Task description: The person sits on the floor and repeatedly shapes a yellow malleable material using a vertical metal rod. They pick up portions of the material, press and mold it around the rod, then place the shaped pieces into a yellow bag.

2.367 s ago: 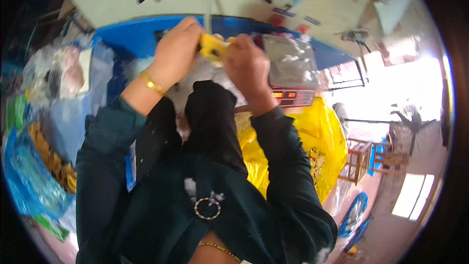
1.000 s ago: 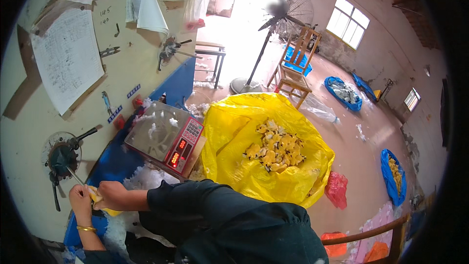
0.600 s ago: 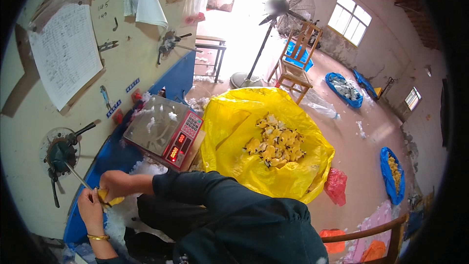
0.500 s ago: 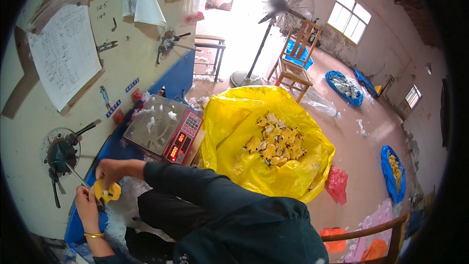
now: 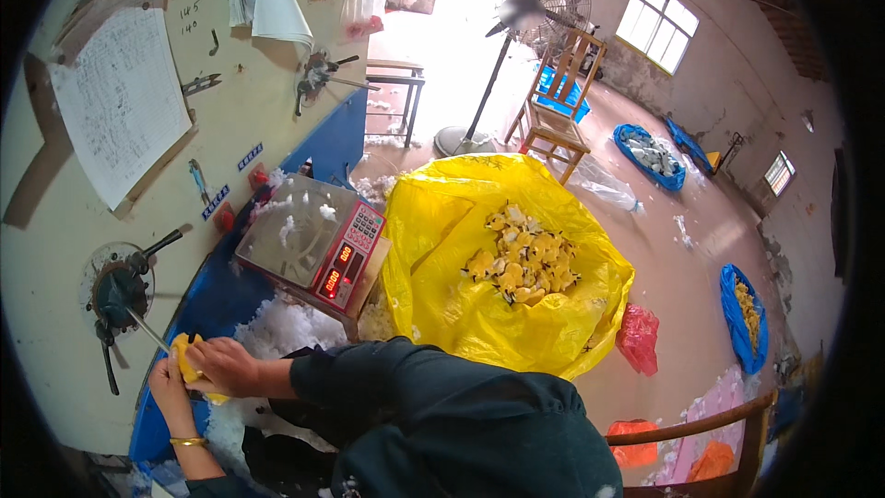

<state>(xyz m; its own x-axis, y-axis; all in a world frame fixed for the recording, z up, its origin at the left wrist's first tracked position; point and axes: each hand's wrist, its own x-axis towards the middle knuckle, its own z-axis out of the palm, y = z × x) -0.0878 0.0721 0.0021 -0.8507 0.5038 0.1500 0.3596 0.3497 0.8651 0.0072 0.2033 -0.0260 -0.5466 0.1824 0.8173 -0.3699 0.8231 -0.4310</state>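
A small yellow plush toy skin (image 5: 188, 357) sits at the tip of a thin metal nozzle (image 5: 147, 329). That tube sticks out of a dark round fitting (image 5: 120, 295) on the pale machine panel. My left hand (image 5: 170, 389) pinches the skin from below, close to the nozzle, and a gold bangle circles that wrist. From the right, my right hand (image 5: 228, 367) wraps its fingers over the skin, hiding part of it. White fluffy stuffing (image 5: 286, 327) lies on the blue ledge beside my hands.
A red-fronted digital scale (image 5: 343, 267) stands beyond my right forearm. Right of it, a large yellow bag (image 5: 424, 314) holds a pile of yellow plush pieces (image 5: 525, 263). A wooden chair (image 5: 558, 129) and standing fan (image 5: 516, 14) are farther back. Blue bags (image 5: 742, 332) rest on the floor.
My right hand has moved down and right from above the plush skin onto it, closing around it. The skin has shifted slightly up and left, against the nozzle tip.
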